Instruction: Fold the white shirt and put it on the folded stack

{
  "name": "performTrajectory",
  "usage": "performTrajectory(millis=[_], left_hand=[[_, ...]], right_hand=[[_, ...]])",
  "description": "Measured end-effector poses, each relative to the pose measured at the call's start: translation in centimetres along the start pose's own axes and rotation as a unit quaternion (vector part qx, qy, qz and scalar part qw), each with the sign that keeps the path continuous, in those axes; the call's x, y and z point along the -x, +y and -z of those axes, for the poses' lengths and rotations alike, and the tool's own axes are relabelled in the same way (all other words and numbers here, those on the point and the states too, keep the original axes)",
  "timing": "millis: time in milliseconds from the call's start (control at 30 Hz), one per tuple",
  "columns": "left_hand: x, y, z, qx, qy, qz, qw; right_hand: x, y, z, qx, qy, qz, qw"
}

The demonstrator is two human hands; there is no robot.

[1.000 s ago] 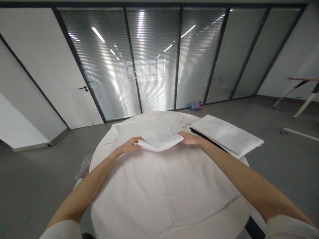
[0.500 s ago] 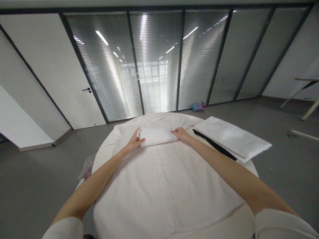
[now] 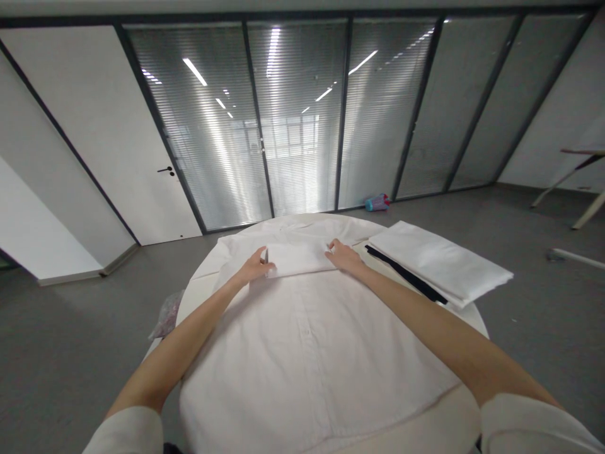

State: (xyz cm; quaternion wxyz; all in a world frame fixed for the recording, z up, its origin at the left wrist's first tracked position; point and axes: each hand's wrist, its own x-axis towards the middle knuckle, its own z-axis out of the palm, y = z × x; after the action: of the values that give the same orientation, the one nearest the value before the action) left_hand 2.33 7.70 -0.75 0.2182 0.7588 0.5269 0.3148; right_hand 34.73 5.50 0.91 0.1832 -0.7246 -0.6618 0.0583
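Fold's down. The doubled strip of shirt (image 3: 300, 258) you had lifted off the cloth a second ago now lies flat and squared, as a neat band across the far part of the white shirt (image 3: 307, 353). Its ends sit between your hands.

Grip: your left hand (image 3: 255, 266) is at the fold's left end, fingers loosely together, thumb up. Can't tell if it's pinching anything. Your right hand (image 3: 344, 256) is open, fingers slightly spread, resting on the cloth just off the fold's right end, no pinch.

Shirt lies spread, button placket toward you, covering most of the round white table (image 3: 454, 422). Just right of it sits a folded white stack (image 3: 437, 261), with a black strip (image 3: 404, 274) along its near edge.

Room: clear plastic bag (image 3: 166, 315) at the table's left edge, grey floor (image 3: 543, 328), glass wall with blinds (image 3: 302, 113) ahead, white door (image 3: 165, 170) at left, small blue-and-pink bottle (image 3: 377, 202) against the glass.
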Motion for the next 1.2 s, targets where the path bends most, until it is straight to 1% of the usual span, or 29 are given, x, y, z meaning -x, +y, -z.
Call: performTrajectory(millis=[33, 67, 100, 133, 167, 200, 233, 300, 367, 433, 500, 633, 700, 767, 867, 1000, 1100, 1200], left_hand=[[-0.3, 0.7, 0.2, -0.042, 0.031, -0.011, 0.999], [-0.8, 1.5, 0.3, -0.092, 0.062, -0.034, 0.993], [-1.3, 2.5, 0.2, -0.134, 0.081, -0.065, 0.986], [-1.8, 3.4, -0.2, -0.164, 0.076, -0.102, 0.978], [-2.4, 4.4, -0.7, -0.191, 0.057, -0.137, 0.97], [-2.9, 5.2, -1.4, -0.21, 0.027, -0.162, 0.964], [-3.4, 5.8, -2.1, -0.217, -0.007, -0.173, 0.961], [-4.0, 6.2, -3.7, -0.22, -0.052, -0.167, 0.96], [-4.4, 5.8, -4.9, -0.221, -0.068, -0.142, 0.962], [-4.6, 4.9, -5.5, -0.221, -0.079, -0.114, 0.965], [-4.9, 4.2, -5.6, -0.219, -0.084, -0.087, 0.968], [-5.7, 3.8, -5.1, -0.215, -0.075, -0.039, 0.973], [-6.4, 3.7, -4.5, -0.213, -0.059, -0.017, 0.975], [-7.2, 3.4, -3.7, -0.206, -0.057, 0.003, 0.977], [-8.3, 2.6, -2.3, -0.173, -0.096, 0.014, 0.98], [-8.6, 1.8, -0.9, -0.111, -0.136, -0.005, 0.984], [-8.2, 1.9, -0.2, -0.064, -0.161, -0.029, 0.984], [-7.9, 2.5, 0.7, -0.031, -0.183, -0.042, 0.982]], right_hand=[[-0.2, -0.5, 0.3, 0.007, 0.014, 0.018, 1.0], [-0.5, -1.2, 0.5, 0.012, 0.027, 0.042, 0.999], [-0.8, -2.1, 0.6, 0.016, 0.036, 0.071, 0.997], [-1.2, -3.0, 0.5, 0.018, 0.038, 0.103, 0.994], [-1.5, -4.1, 0.3, 0.019, 0.033, 0.135, 0.99], [-1.8, -5.1, -0.1, 0.019, 0.023, 0.163, 0.986], [-2.1, -6.1, -0.7, 0.02, 0.01, 0.187, 0.982], [-2.6, -7.4, -2.1, 0.027, -0.017, 0.218, 0.975], [-3.0, -7.8, -3.3, 0.037, -0.045, 0.229, 0.972], [-3.5, -7.4, -4.0, 0.045, -0.068, 0.229, 0.97], [-4.3, -6.5, -4.0, 0.051, -0.083, 0.217, 0.971], [-6.3, -4.1, -2.6, 0.065, -0.089, 0.157, 0.981], [-7.3, -2.8, -1.7, 0.067, -0.09, 0.125, 0.986], [-7.9, -1.7, -1.0, 0.059, -0.099, 0.109, 0.987], [-8.5, -0.5, -0.6, 0.031, -0.124, 0.122, 0.984], [-8.6, 0.0, -1.0, -0.001, -0.136, 0.148, 0.98], [-8.5, -0.1, -1.2, -0.015, -0.131, 0.156, 0.979], [-8.3, -0.4, -0.7, -0.03, -0.113, 0.166, 0.979]])
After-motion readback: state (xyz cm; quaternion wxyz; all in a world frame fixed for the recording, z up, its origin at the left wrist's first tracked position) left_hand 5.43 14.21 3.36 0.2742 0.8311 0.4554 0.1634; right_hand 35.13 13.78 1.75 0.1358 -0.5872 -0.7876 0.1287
